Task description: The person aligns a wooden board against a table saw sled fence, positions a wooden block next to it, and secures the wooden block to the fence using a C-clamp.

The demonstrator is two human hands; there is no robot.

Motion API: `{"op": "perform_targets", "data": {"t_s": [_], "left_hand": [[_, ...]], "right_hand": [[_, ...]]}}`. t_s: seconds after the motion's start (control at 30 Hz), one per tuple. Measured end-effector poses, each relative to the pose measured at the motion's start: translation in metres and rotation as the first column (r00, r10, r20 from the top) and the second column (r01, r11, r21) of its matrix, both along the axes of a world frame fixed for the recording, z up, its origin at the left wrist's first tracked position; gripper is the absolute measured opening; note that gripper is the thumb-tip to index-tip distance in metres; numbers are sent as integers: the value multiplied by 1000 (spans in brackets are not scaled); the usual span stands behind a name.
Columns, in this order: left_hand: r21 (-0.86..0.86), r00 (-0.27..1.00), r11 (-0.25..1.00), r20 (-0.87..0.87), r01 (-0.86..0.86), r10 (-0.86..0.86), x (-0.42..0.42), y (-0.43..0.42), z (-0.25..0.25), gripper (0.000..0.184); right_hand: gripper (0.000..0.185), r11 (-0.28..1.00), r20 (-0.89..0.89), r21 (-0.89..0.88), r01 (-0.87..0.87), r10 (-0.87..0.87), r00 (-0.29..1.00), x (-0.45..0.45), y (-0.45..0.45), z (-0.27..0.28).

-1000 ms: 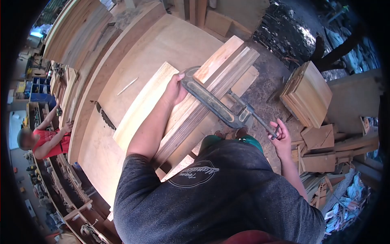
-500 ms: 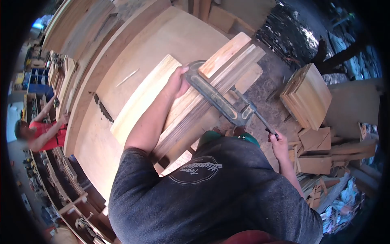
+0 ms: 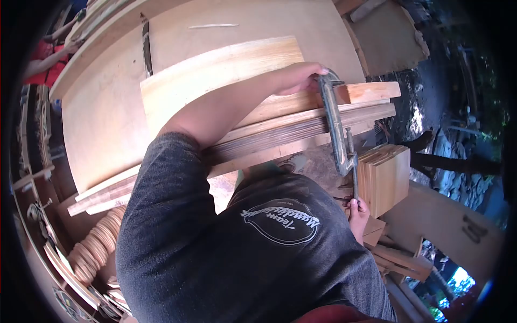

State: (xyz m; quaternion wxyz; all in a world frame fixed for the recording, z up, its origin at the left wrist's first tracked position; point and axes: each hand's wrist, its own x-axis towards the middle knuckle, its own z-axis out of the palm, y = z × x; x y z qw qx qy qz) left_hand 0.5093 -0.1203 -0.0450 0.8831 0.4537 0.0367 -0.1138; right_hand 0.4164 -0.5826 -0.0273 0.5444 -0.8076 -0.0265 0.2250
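Note:
A dark metal C-clamp [image 3: 335,126] spans the edge of a stack of long wooden boards [image 3: 269,134] at the table's near side. My left hand [image 3: 302,78] is closed around the clamp's upper end, with the forearm lying across the boards. Lower down, my right hand [image 3: 357,211] pinches the handle at the bottom of the clamp's screw. A reddish wood block [image 3: 371,92] lies on top, right beside the clamp frame. Behind my left forearm rests a wide pale board [image 3: 226,63]. Whether the clamp's jaws press on the wood I cannot tell.
A dark saw blade [image 3: 146,48] stands up from the worktable [image 3: 102,118]. A thin wood strip [image 3: 214,25] lies farther back. To my right is a stack of wooden panels [image 3: 392,175]; wooden rings [image 3: 97,245] are at lower left. A person in red [image 3: 46,64] works at far left.
My view has swung round, so the clamp now appears more upright and the boards more level. Both hands keep their hold on the clamp. The person in red has shifted toward the upper-left edge.

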Motion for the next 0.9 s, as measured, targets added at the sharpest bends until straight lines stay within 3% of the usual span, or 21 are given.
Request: {"op": "perform_targets", "data": {"t_s": [0.23, 0.43, 0.5, 0.53, 0.6, 0.7, 0.73, 0.83, 0.9], "left_hand": [[-41, 999, 998, 25, 44, -43, 1, -1, -4, 31], [-21, 999, 999, 20, 47, -47, 4, -1, -8, 32], [-22, 998, 998, 28, 52, -51, 2, -2, -4, 32], [3, 999, 999, 4, 41, -41, 1, -2, 0, 38], [34, 999, 999, -27, 33, -32, -1, -2, 4, 43], [25, 999, 999, -26, 27, -27, 1, -1, -1, 43], [5, 999, 1000, -32, 25, -25, 0, 0, 0, 37], [23, 999, 1000, -32, 14, -13, -2, -1, 2, 38], [34, 999, 999, -34, 9, -8, -4, -2, 8, 40]], "right_hand": [[20, 998, 1, -52, 36, -36, 999, -3, 7, 9], [18, 980, 140, -186, 74, -48, 989, -6, 12, 8], [26, 993, 95, -46, -105, 108, 990, 2, 9, 7], [26, 995, 100, -48, -92, 96, 990, 6, 9, 9], [36, 953, -92, 240, -184, 211, 973, 18, 8, 17], [45, 979, -226, 122, -162, 187, 956, 37, 0, 24], [30, 970, -188, 59, -237, 244, 952, 43, -1, 24], [19, 941, -244, -104, -322, 289, 926, 52, 3, 32], [12, 955, -241, -77, -287, 262, 935, 52, 4, 33]]}}
